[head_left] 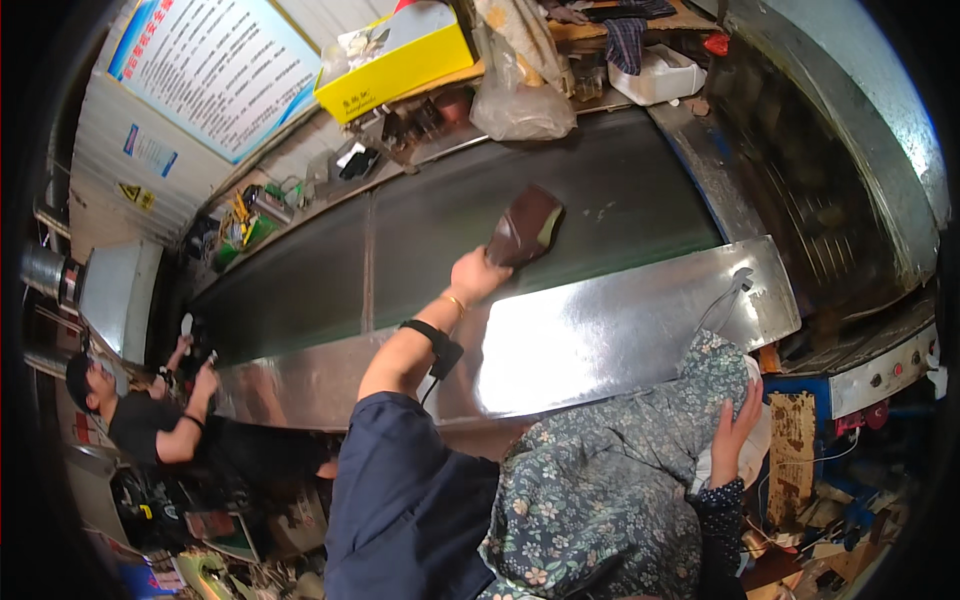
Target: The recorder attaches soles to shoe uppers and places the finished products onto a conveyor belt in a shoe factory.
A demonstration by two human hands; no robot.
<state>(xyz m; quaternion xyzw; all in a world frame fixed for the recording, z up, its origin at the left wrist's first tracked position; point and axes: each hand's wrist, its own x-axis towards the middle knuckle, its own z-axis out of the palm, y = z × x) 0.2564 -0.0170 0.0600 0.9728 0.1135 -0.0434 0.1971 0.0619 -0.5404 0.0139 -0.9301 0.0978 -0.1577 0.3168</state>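
Observation:
My left hand reaches out over a dark conveyor belt, its fingers closed on the near end of a dark brown leather-like piece. The piece resembles a shoe upper, with a pale green patch on one side; whether it touches the belt I cannot tell. At the right, beside a floral cloth, my right hand lies with fingers stretched out against a white rounded thing. Part of that white thing is hidden by the hand and the cloth.
A shiny metal ledge runs along the belt's near side. Beyond the belt are a yellow box, a plastic bag and a white tray. Another person works at far left. A control panel stands at right.

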